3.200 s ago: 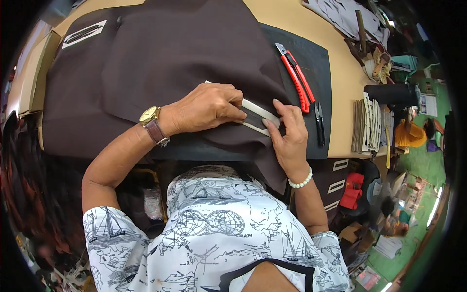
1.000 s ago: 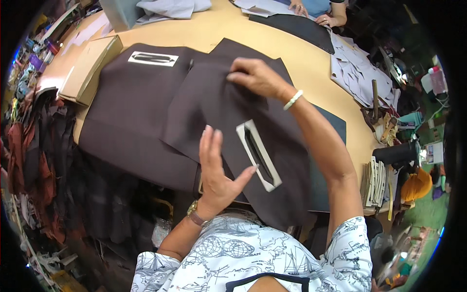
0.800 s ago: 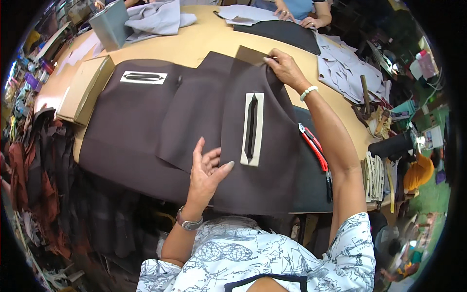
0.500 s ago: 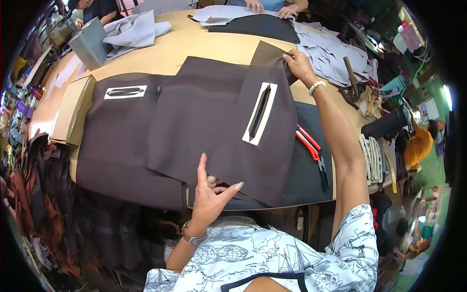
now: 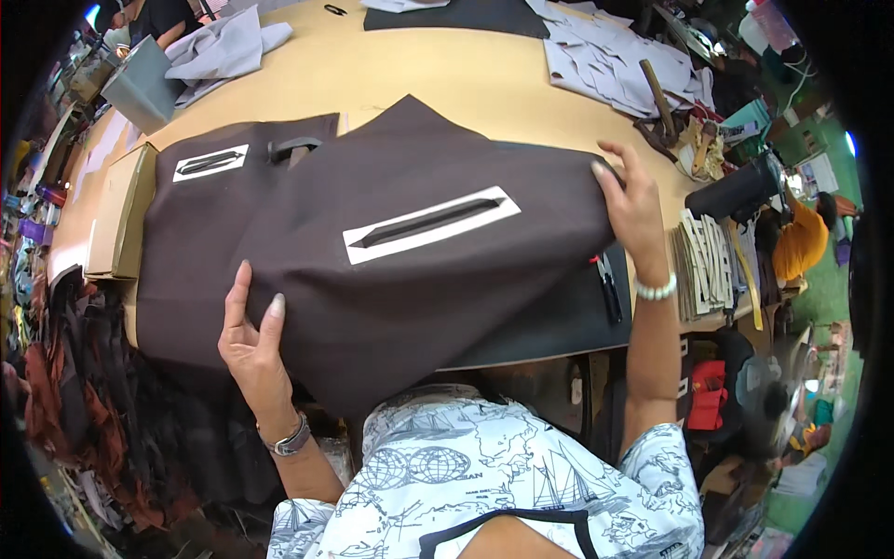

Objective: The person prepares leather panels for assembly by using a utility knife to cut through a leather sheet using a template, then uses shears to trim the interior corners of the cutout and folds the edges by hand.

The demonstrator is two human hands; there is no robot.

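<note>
A large dark brown leather-like panel [image 5: 400, 307] lies turned at an angle, its front corner hanging over the table edge. A white strip [image 5: 433, 224] with a dark pointed slot is set in its face. My right hand [image 5: 635, 210] holds the panel's right corner, thumb on top. At the panel's left edge is my left hand [image 5: 253, 359], index finger and thumb spread apart; its other fingers are curled and partly hidden. Beneath lies a second brown panel [image 5: 191, 252], with a similar white-framed slot [image 5: 211, 162] at its upper left.
A cardboard box [image 5: 121, 214] and a grey metal block [image 5: 142, 88] stand at the left. A black mat [image 5: 559, 312] carries a dark slim tool [image 5: 610, 293]. Pale cut pieces [image 5: 615, 70] lie at the far right, a cloth [image 5: 219, 56] far left. Strips [image 5: 706, 265] are stacked at right.
The upper panel has turned, its slot going from steep to nearly level. Both hands moved: the left leftward, the right lower and to the right. The panel now covers most of the red cutter.
</note>
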